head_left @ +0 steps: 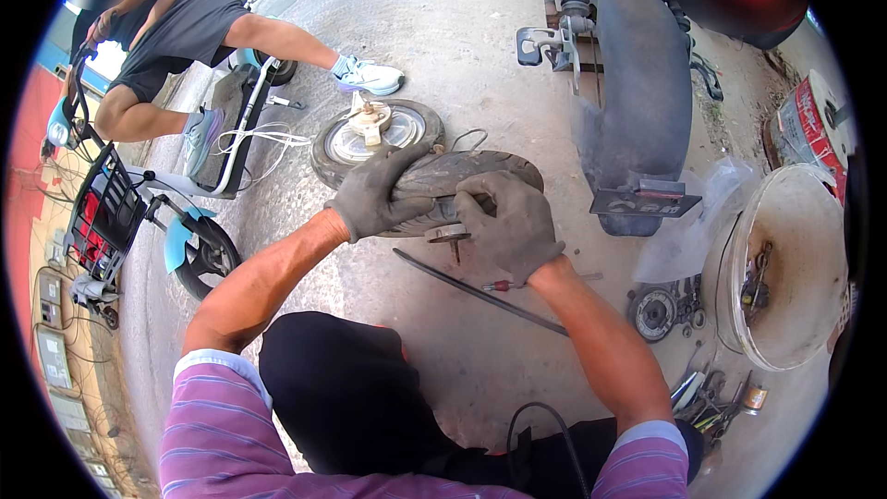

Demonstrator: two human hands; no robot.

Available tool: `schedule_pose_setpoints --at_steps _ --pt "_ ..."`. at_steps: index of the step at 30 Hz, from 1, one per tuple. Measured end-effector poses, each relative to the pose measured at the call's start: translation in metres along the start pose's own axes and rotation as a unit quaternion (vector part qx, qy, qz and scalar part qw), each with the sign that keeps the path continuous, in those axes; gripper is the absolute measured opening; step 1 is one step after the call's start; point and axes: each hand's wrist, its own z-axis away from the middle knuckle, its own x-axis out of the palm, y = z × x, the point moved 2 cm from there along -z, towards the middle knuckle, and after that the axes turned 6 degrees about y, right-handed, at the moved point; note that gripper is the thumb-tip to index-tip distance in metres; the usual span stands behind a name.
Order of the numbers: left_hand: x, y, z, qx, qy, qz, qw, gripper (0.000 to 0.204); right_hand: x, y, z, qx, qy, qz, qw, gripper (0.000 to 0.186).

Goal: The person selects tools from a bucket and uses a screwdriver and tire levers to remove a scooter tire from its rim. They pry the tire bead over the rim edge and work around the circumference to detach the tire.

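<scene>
Both my hands wear grey work gloves. In front of me is a small black tire [504, 163], held tilted, with a metal disc and a short axle [454, 242] sticking out beneath it. My left hand [381, 196] wraps over the tire's left part, fingers curled on the tread. At the tire's near edge, my right hand [510, 220] is closed with its fingertips pressed on the rubber; anything small between them is hidden. Just behind lies another wheel [334, 144] with a silver hub. A long black strip [471, 290] and a red-handled screwdriver [500, 286] lie on the ground nearby.
A person sits on a light blue electric scooter [189, 187] at left, one shoe [371, 76] near the wheel. A black rear fender [637, 92] stands at far right. Nearer are a white bucket on its side [739, 300], a round metal part [653, 312] and scattered tools [711, 402].
</scene>
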Motion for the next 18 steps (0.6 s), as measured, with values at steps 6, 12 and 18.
schedule_pose_setpoints --at_steps 6,12,18 --pt "0.005 -0.005 -0.001 0.037 0.050 0.025 0.998 0.084 -0.011 0.004 -0.030 -0.188 -0.006 0.199 0.962 0.060" --pt "0.006 -0.021 -0.009 0.057 0.083 0.021 0.995 0.082 0.001 0.033 -0.050 -0.191 -0.034 0.188 0.963 0.071" --pt "0.011 -0.046 -0.015 -0.015 0.103 0.056 0.993 0.082 -0.002 0.038 -0.058 -0.136 -0.024 0.226 0.964 0.074"
